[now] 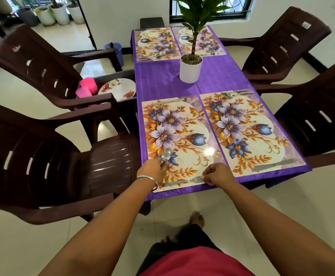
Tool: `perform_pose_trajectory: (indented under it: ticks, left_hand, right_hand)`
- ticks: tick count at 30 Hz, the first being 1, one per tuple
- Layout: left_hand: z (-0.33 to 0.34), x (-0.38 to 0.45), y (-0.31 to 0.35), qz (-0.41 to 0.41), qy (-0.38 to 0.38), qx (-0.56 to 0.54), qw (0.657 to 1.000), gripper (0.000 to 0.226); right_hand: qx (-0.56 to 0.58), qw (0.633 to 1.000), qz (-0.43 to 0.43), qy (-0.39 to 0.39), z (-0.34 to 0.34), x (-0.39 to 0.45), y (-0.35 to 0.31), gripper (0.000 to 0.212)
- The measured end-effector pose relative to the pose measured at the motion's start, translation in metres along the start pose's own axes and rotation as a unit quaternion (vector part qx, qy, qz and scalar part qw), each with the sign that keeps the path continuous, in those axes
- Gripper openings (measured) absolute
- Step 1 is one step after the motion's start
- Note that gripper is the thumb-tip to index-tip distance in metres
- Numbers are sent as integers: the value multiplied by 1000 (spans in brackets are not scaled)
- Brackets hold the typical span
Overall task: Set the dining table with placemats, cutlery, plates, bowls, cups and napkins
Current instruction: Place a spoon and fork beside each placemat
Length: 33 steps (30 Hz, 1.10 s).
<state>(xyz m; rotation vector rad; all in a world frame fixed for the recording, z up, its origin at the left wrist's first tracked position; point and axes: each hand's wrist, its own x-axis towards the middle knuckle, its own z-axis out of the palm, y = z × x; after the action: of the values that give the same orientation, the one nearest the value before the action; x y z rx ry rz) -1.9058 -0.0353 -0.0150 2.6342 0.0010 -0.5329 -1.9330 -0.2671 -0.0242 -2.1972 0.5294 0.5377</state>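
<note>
Several floral placemats lie on the purple table (212, 84). At the near left placemat (182, 136), my left hand (153, 172) grips a spoon (166, 155) by its handle, bowl end raised over the mat. My right hand (217, 174) pinches the tine end of a fork (184, 181) that lies along the mat's near edge. A knife (170, 102) lies on this mat's far edge. The near right placemat (248, 130) carries cutlery (234, 93) at its far edge and a knife (274, 165) at its near edge. The far mats (154, 43) also hold cutlery.
A potted plant (190, 66) stands mid-table. Dark brown plastic chairs (49, 156) flank both sides. A floral plate (116, 89) and pink cups (88, 86) sit on the seat of the far left chair. A blue bucket (114, 49) stands on the floor.
</note>
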Motion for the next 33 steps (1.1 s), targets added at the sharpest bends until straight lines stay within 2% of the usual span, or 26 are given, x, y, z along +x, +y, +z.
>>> perform_pose_trajectory:
  ticks: [6,13,18,22,28,33]
  left_hand:
    - [10,-6,0,144,-73,117,980,33]
    - [16,-4,-6,190,-59,54,979,34]
    - [12,4,-6,171,-51,7,984,26]
    - [10,10,-4,145,-54,-34,987,22]
    - [7,16,2,124,-95,-58,986,21]
    - [8,19,7,128,-131,-73,980,21]
  right_hand:
    - [-1,1000,7,-3,-1,1,2,8]
    - [-23,1000,-3,1,0,2,3,14]
    - [-38,999,-26,5,0,2,2,6]
    - [-42,998,-36,2,0,3,2,10]
    - [-36,999,-39,-4,2,4,4,10]
    - [-2,999,-40,35,1,1,6,17]
